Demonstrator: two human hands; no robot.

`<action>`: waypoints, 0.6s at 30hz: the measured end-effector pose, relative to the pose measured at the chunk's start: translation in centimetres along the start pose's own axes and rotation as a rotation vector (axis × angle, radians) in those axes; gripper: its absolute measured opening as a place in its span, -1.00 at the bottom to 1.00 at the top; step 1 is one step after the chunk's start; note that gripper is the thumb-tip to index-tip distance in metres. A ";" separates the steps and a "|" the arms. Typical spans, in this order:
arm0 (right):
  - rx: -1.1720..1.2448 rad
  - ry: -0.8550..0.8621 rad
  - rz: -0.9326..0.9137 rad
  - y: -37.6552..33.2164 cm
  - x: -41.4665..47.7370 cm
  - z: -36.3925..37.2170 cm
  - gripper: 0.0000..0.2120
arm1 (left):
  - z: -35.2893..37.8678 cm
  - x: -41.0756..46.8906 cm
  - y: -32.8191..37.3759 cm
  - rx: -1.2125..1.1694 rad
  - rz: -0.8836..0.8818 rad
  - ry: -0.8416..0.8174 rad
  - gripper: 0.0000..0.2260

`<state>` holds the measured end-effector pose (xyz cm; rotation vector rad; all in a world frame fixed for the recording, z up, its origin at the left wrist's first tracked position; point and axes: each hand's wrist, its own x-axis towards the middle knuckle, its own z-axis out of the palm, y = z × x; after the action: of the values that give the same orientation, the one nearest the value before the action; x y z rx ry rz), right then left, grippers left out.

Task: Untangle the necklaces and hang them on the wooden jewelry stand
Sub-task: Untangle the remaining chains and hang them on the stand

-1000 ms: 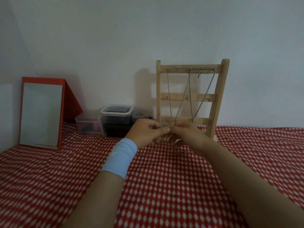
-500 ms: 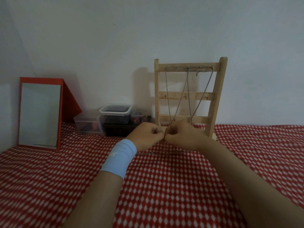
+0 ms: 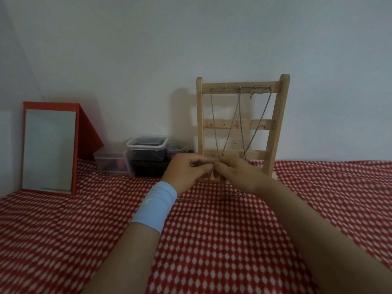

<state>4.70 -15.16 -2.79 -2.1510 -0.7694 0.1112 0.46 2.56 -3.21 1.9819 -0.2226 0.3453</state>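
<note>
red checked cloth [image 3: 212, 240]; left grip [image 3: 186, 172], right grip [image 3: 239, 175] both pinching thin chain [image 3: 233, 195] before wooden stand [image 3: 199, 124].

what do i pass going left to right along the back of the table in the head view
red-framed standing mirror → low clear plastic box → clear lidded plastic tub → wooden ladder-shaped jewelry stand

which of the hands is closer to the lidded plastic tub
Left. The left hand is just right of the lidded plastic tub; the right hand sits farther right, past the left one, in front of the wooden jewelry stand.
</note>
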 end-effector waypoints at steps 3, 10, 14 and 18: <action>0.121 0.125 -0.059 0.5 0.2 -0.1 -0.78 | 0.1 -0.1 0.1 -0.076 -0.036 0.060 -0.89; -0.102 0.041 -0.069 0.4 0.3 0.6 -0.83 | -0.5 0.2 0.1 0.241 -0.097 -0.022 -0.92; -0.320 -0.013 -0.089 -0.2 0.2 0.9 -0.93 | -0.7 0.2 0.3 0.436 -0.061 -0.099 -0.90; -0.364 -0.019 -0.060 -0.1 0.2 0.6 -0.92 | -0.2 0.0 -0.3 0.424 -0.028 -0.146 -0.92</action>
<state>4.55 -14.57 -3.08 -2.4683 -0.9211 -0.0440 0.55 2.84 -3.42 2.4308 -0.2272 0.2424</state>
